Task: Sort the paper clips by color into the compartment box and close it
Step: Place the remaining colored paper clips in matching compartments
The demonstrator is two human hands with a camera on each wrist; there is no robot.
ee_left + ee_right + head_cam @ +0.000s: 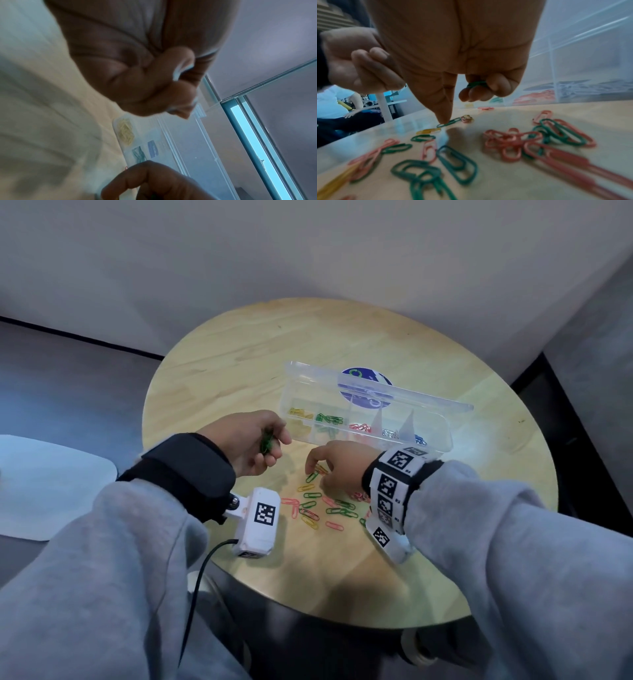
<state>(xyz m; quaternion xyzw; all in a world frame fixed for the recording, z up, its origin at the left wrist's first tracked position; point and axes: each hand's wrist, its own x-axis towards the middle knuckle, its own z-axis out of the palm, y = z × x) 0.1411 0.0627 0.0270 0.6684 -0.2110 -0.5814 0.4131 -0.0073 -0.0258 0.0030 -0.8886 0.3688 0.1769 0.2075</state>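
Observation:
A clear compartment box (442, 436) lies on the round wooden table (342, 337) with its lid (394, 392) open. Its compartments hold yellow (298, 414), green (329, 419), red (359, 428), silver and blue clips. Loose red, green and yellow clips (322, 508) lie in front of the box. My left hand (255, 440) hovers left of the box, curled round a bunch of green clips (265, 444). My right hand (447, 94) is over the pile. One fingertip presses a green clip (449, 122) on the table, and its curled fingers hold more green clips (476, 84).
A round blue sticker (356, 373) shows under the box and lid. A white flat object (51, 484) lies on the floor at the left. Walls close in behind and to the right of the table. A cabled wrist camera (258, 518) hangs below my left wrist.

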